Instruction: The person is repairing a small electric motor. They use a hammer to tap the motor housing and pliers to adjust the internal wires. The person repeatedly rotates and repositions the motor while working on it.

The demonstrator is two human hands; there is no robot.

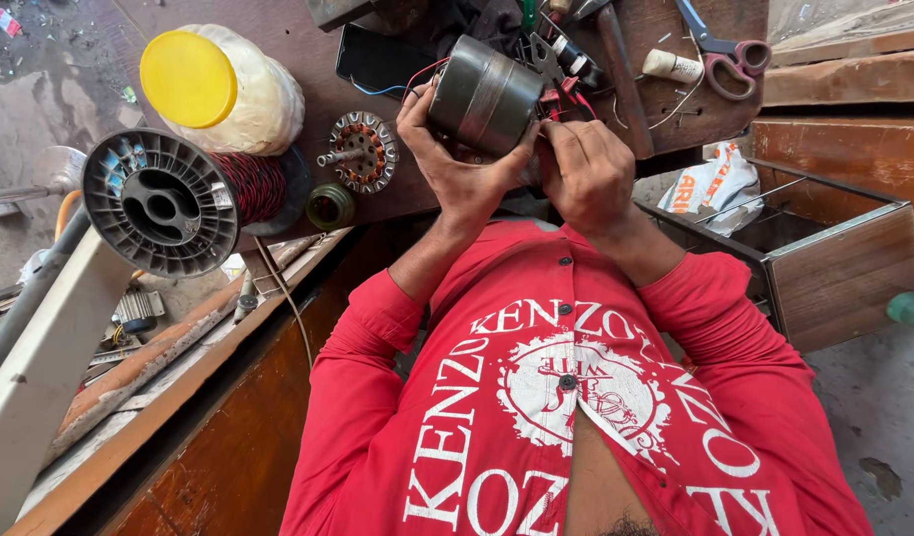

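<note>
The left hand (464, 164) clasped the dull grey cylindrical metal motor housing (484, 96), judged heavy, rigid and smooth, while right hand (588, 171) fingers pinched its red leads (568, 99).

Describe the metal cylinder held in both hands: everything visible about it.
The metal cylinder looks like a small motor body: dull grey-brown metal with a lighter band round its middle. It is tilted, held above the wooden workbench. The left hand cups it from below, fingers wrapped over its edge; the right hand works at its wired end, where red and black wires emerge.
</note>
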